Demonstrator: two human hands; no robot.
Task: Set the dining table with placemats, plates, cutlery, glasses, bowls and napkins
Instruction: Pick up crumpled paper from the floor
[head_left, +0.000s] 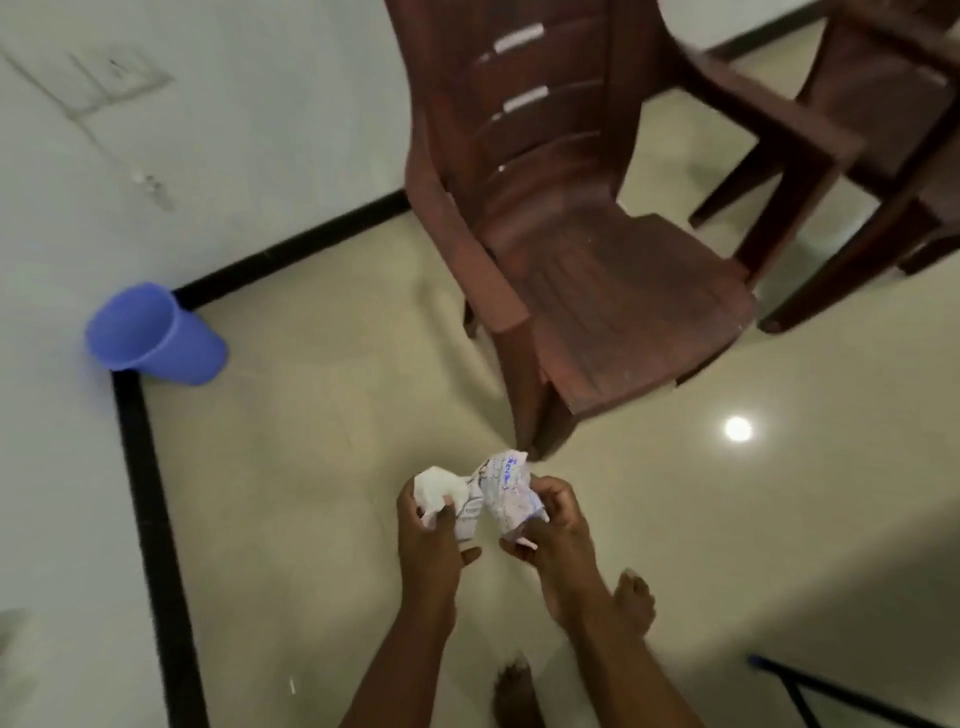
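I hold a crumpled piece of white paper (493, 493) with blue writing in front of me, above the floor. My left hand (428, 535) grips its white left part. My right hand (550, 530) grips its printed right part from the side and below. Both hands are closed on the paper, which bunches up between them. No table, plates or cutlery are in view.
A blue plastic bin (156, 335) stands in the room's corner by the black skirting (140, 467). A brown plastic chair (587, 260) stands ahead, a second one (857, 130) behind it on the right. My bare feet (631, 603) are on the glossy tile floor.
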